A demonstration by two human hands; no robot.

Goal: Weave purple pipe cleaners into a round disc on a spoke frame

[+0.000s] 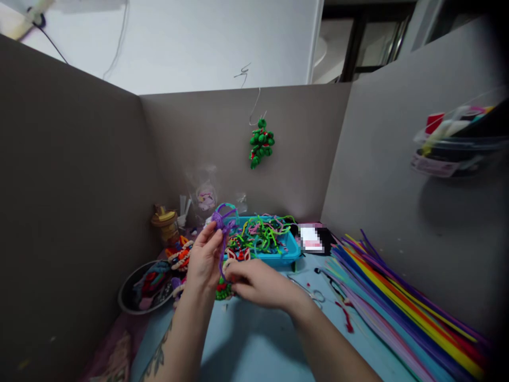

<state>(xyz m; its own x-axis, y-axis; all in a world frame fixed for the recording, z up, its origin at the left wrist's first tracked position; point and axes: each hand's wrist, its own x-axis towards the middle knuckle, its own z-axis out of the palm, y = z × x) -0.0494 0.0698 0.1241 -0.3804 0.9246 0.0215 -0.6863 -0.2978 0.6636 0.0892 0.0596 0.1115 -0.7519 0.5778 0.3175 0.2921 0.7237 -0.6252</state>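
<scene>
My left hand pinches a coiled purple pipe cleaner piece at its fingertips, with a teal loop rising from its top. A purple strand hangs down from it toward my right hand, whose fingers are closed around the strand's lower part. Behind the hands stands a blue tray filled with tangled pipe cleaners, mostly green and pink. A red and green pipe cleaner figure sits partly hidden behind my right hand.
Bundles of coloured pipe cleaners lie at right, beside scissors. A metal bowl and a wooden spool stand left. A green ornament hangs on the back partition. A clear container hangs at right.
</scene>
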